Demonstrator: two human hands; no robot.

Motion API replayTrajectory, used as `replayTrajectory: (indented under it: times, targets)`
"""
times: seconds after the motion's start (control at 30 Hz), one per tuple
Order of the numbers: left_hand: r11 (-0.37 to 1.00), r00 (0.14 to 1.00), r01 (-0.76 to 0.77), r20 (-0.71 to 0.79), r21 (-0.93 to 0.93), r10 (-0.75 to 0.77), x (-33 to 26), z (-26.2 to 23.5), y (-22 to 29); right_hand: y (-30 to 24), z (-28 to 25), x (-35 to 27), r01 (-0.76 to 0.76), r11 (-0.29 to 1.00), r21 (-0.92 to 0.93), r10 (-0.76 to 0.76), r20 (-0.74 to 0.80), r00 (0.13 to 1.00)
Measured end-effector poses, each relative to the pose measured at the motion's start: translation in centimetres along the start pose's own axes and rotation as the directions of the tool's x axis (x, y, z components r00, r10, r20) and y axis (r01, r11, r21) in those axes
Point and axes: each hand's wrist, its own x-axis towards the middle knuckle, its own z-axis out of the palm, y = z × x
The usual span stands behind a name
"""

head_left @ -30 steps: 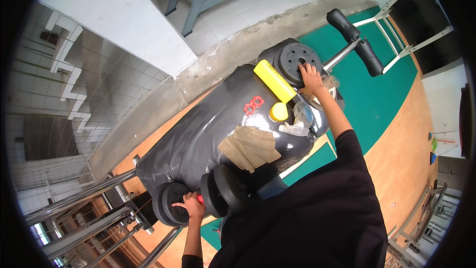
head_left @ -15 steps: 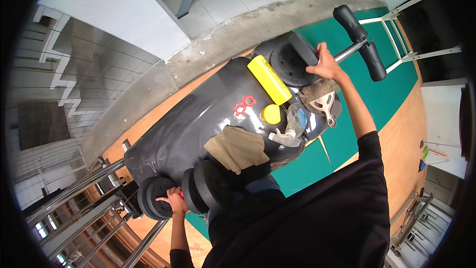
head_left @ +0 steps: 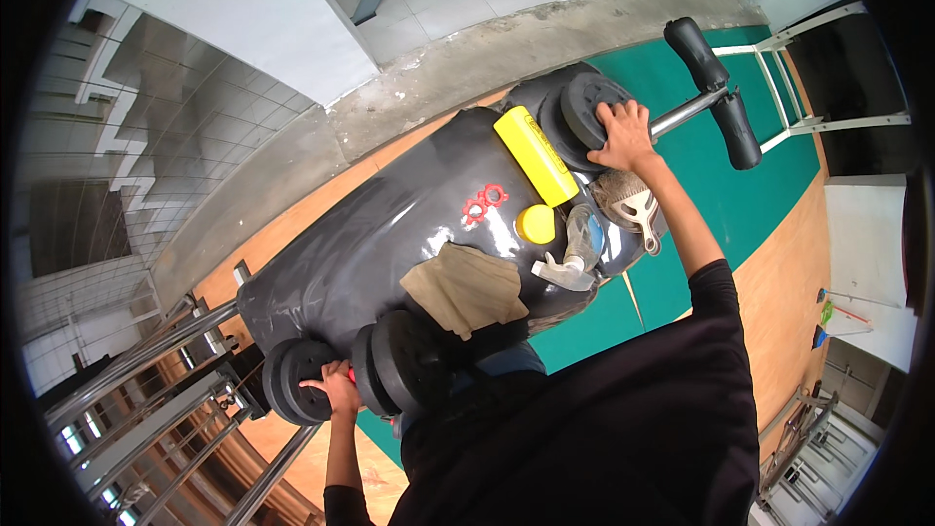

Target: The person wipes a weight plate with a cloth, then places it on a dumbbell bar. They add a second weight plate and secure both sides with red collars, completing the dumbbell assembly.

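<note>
A gym floor of orange-brown boards [head_left: 321, 209] and green matting [head_left: 769, 151] runs up to a concrete strip and a grey tiled area, with mirrored panels [head_left: 146, 136] on the person's left. A padded bench [head_left: 390, 234] covered in shiny dark sheeting lies across the middle. On it rest a yellow bar-shaped block [head_left: 536, 156], a round yellow cap [head_left: 536, 224], two small red rings [head_left: 484, 203], a tan cloth [head_left: 466, 287] and a brush [head_left: 631, 209]. The left hand [head_left: 336, 392] is at the near end, fingers wrapped around the handle of a black dumbbell [head_left: 360, 375], between its plates. The right hand [head_left: 623, 131] reaches to the far end, fingers spread flat on a black weight plate [head_left: 589, 102] lying at the bench's head, beside a chrome bar with black foam rollers [head_left: 716, 93]. Chrome rails [head_left: 156, 380] stand at lower left.
</note>
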Motion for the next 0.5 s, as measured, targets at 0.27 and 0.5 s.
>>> replayTrajectory:
  times: [0.27,0.5]
  targets:
    - [1.000,0.999,-0.005,-0.035,-0.021,0.005,-0.2,0.4,-0.1,0.6,2.8,0.5,0.146,0.989,-0.010,-0.145,0.093,0.985]
    - [0.999,1.000,-0.004,-0.015,0.033,0.004,-0.6,0.5,-0.3,0.1,3.7,0.1,0.191,0.981,0.046,-0.194,0.094,0.976]
